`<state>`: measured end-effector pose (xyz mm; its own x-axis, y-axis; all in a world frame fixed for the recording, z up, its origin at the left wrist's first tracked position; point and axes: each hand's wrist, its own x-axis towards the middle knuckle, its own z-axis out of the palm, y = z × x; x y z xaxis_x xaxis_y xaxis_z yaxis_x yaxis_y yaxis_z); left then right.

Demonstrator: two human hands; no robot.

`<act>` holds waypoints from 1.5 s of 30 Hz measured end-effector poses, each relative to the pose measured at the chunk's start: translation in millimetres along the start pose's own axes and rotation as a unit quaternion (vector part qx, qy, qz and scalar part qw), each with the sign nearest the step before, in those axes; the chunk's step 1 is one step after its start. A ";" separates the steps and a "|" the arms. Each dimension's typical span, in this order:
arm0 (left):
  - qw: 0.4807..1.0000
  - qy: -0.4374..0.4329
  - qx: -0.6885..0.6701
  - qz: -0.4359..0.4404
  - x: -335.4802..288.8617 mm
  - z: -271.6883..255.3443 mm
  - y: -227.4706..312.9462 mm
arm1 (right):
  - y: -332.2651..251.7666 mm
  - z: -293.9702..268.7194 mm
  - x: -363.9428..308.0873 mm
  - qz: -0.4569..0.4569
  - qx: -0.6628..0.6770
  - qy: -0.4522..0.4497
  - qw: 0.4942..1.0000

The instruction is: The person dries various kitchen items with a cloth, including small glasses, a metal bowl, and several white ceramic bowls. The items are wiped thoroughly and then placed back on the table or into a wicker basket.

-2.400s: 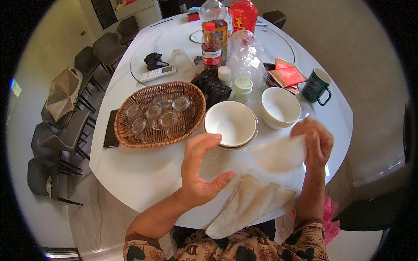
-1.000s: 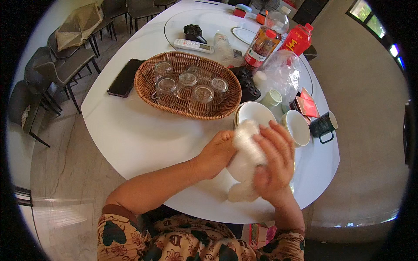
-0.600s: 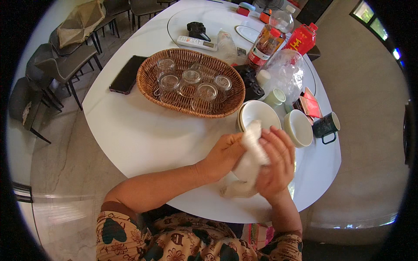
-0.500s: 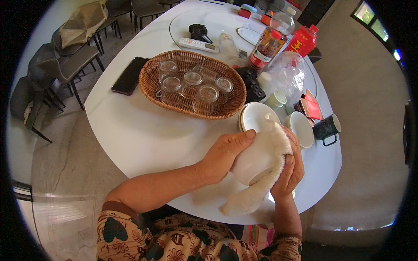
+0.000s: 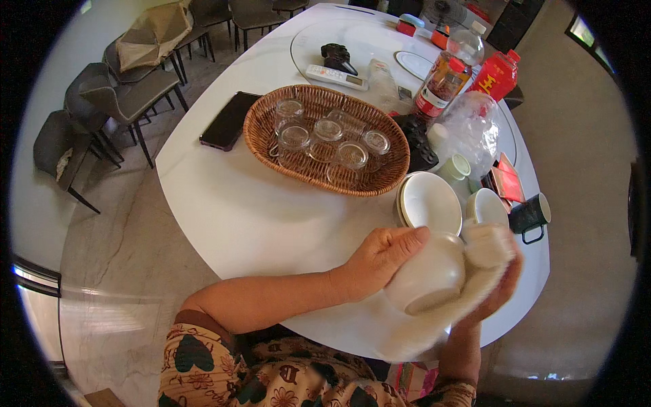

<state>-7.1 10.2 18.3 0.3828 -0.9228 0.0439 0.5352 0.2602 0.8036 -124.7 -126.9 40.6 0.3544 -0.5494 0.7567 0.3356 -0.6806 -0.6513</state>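
Note:
My left hand grips a white bowl, turned bottom-up and tilted toward me above the table's near edge. My right hand is under and beside the bowl, holding a pale cloth pressed against its side; the cloth is blurred and trails down past the table edge. Just beyond the held bowl a stack of white bowls rests on the white round table, with another white bowl to its right.
A wicker basket holds several small glasses. A black phone lies at its left. Behind are a dark mug, a clear plastic bag, bottles, a remote and a glass turntable. Chairs stand at the far left.
The cloth was bundled between both hands over the bowl; now the bowl is turned bottom-up in my left hand and the cloth has shifted to its right side.

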 end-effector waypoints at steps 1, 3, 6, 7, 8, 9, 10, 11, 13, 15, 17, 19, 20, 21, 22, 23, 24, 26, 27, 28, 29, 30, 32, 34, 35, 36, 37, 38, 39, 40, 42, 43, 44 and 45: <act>0.999 -0.022 0.027 0.001 -2.2 0.2 3.0 | -1.9 -2.9 2.8 0.074 0.063 0.093 0.991; 0.999 -0.014 -0.019 0.022 -3.6 2.7 8.1 | -6.7 -2.2 10.7 0.140 0.233 0.089 0.958; 0.999 -0.024 -0.021 0.028 -1.0 -0.4 7.1 | -23.5 11.2 7.7 0.192 0.362 -0.023 0.912; 0.999 -0.026 -0.004 0.045 -1.0 1.6 4.4 | -23.4 8.9 2.4 0.265 0.349 -0.030 0.898; 0.997 -0.021 0.020 0.065 -2.5 0.5 4.5 | -21.4 8.9 -5.5 0.338 0.341 -0.042 0.876; 0.998 -0.016 0.010 0.063 -2.6 -2.8 7.9 | -19.4 9.5 -12.4 0.408 0.331 -0.055 0.849; 0.998 -0.010 0.001 0.062 -2.2 -6.8 12.7 | -18.4 13.4 -15.2 0.418 0.304 -0.065 0.854; 0.998 -0.007 -0.013 0.060 -2.0 -9.1 15.6 | -18.9 15.5 -17.4 0.425 0.272 -0.073 0.860; 0.998 -0.003 -0.034 0.047 -0.4 -5.6 13.8 | -25.2 21.6 -16.5 0.315 0.178 -0.079 0.929; 0.998 -0.001 -0.036 0.044 -0.2 -4.2 14.6 | -30.3 22.6 -17.7 0.388 0.305 -0.050 0.868; 0.998 0.002 -0.021 0.051 -4.2 -4.9 17.5 | -30.0 17.5 -23.1 0.436 0.379 -0.051 0.815; 0.998 0.015 0.000 0.066 -5.5 -7.8 17.0 | -19.6 4.2 -38.0 0.433 0.361 -0.088 0.822; 0.997 0.018 0.001 0.072 -4.5 -6.9 14.7 | -12.5 -4.5 -45.1 0.421 0.340 -0.109 0.834; 0.997 0.015 -0.001 0.076 -1.3 -6.3 14.3 | -5.9 -16.1 -51.7 0.404 0.302 -0.123 0.855; 0.995 -0.025 0.035 0.086 -2.9 -8.5 17.7 | 3.7 -28.4 -57.6 0.383 0.267 -0.142 0.873; 0.994 -0.022 0.049 0.094 -4.5 -8.6 18.7 | 11.0 -41.1 -63.0 0.361 0.231 -0.155 0.890; 0.993 -0.025 0.058 0.101 -2.5 -8.3 14.6 | 20.1 -55.3 -65.4 0.342 0.187 -0.152 0.908; 0.987 -0.015 0.133 0.092 5.1 -16.1 5.2 | 42.8 -75.7 -69.5 0.306 0.107 -0.131 0.937; 0.979 -0.012 0.143 0.145 10.6 -13.8 1.6 | 47.0 -87.3 -68.9 0.277 0.049 -0.104 0.954; 0.969 -0.010 0.151 0.197 14.6 -10.9 -2.2 | 51.3 -97.1 -69.0 0.238 -0.006 -0.085 0.967; 0.954 0.006 0.170 0.249 12.7 -9.7 -2.7 | 64.4 -101.5 -73.2 0.204 -0.039 -0.079 0.975; 0.966 -0.028 0.180 0.186 7.0 -8.3 -0.4 | 76.8 -105.4 -80.5 0.173 -0.046 -0.088 0.980; 0.977 -0.107 0.134 0.125 -0.3 5.6 7.8 | 88.5 -111.5 -97.0 0.109 -0.012 -0.129 0.985; 0.982 -0.144 0.082 0.086 0.8 7.4 -0.3 | 75.4 -99.1 -93.7 0.106 -0.016 -0.165 0.980; 0.986 -0.133 0.061 0.081 0.3 7.0 2.8 | 62.9 -89.6 -84.6 0.118 -0.041 -0.176 0.976; 0.989 -0.122 0.039 0.078 -0.1 6.8 8.2 | 65.3 -86.9 -80.6 0.184 0.028 -0.160 0.969; 0.991 -0.111 0.017 0.074 -0.6 6.9 12.2 | 67.7 -87.3 -76.5 0.248 0.096 -0.143 0.953; 0.991 -0.101 0.016 0.083 -1.6 6.0 14.2 | 77.9 -100.1 -71.6 0.309 0.052 -0.128 0.941; 0.990 -0.104 0.010 0.090 2.4 6.4 14.8 | 73.2 -110.6 -61.4 0.364 -0.004 -0.103 0.926; 0.989 -0.107 0.003 0.098 5.5 6.8 15.4 | 69.3 -116.1 -58.1 0.072 -0.287 -0.090 0.951; 0.988 -0.123 0.006 0.093 1.6 6.5 15.1 | 65.0 -96.4 -56.5 -0.027 -0.281 -0.050 0.958; 0.986 -0.137 0.004 0.091 0.3 6.8 15.8 | 57.0 -85.9 -54.2 -0.033 -0.248 -0.054 0.967; 0.985 -0.154 0.019 0.079 -0.1 7.0 15.3 | 48.3 -73.2 -53.3 -0.044 -0.223 -0.057 0.972; 0.983 -0.170 0.034 0.067 -1.3 7.7 13.2 | 42.1 -63.6 -51.3 -0.049 -0.202 -0.063 0.976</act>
<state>-6.3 12.6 33.5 0.1674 -0.9261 0.3380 0.4407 0.3770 0.8147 -184.3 -158.2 -22.1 0.4512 -0.4254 0.7845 0.0105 -0.8765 -0.4813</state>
